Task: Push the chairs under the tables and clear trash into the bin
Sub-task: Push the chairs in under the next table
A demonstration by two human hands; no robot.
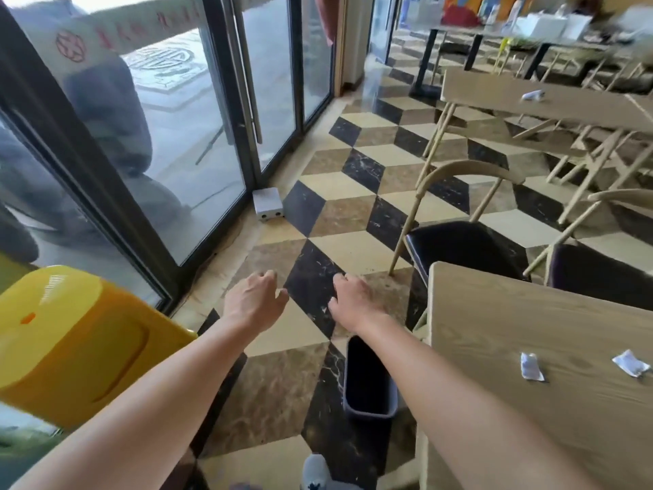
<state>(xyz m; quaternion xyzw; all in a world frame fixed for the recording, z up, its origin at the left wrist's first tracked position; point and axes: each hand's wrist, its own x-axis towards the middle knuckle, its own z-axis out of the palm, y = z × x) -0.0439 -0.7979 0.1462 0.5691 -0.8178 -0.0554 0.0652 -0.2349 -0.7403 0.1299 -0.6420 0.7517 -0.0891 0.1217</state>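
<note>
Both my arms reach forward over the tiled floor. My left hand (255, 299) and my right hand (353, 301) are empty, fingers loosely apart. A small dark bin (369, 380) stands on the floor under my right forearm, beside the near wooden table (530, 327). Two crumpled wrappers lie on that table, one (530, 366) and another (630, 363) further right. A wooden chair with a black seat (463, 242) stands pulled out beyond the table's far end, a second chair (600, 274) to its right. A far table (565, 104) carries another scrap (533, 95).
Glass doors (198, 136) run along the left, with a grey box (267, 203) at their foot. A yellow plastic object (70, 344) stands close on my left. More chairs and tables fill the right and back of the room.
</note>
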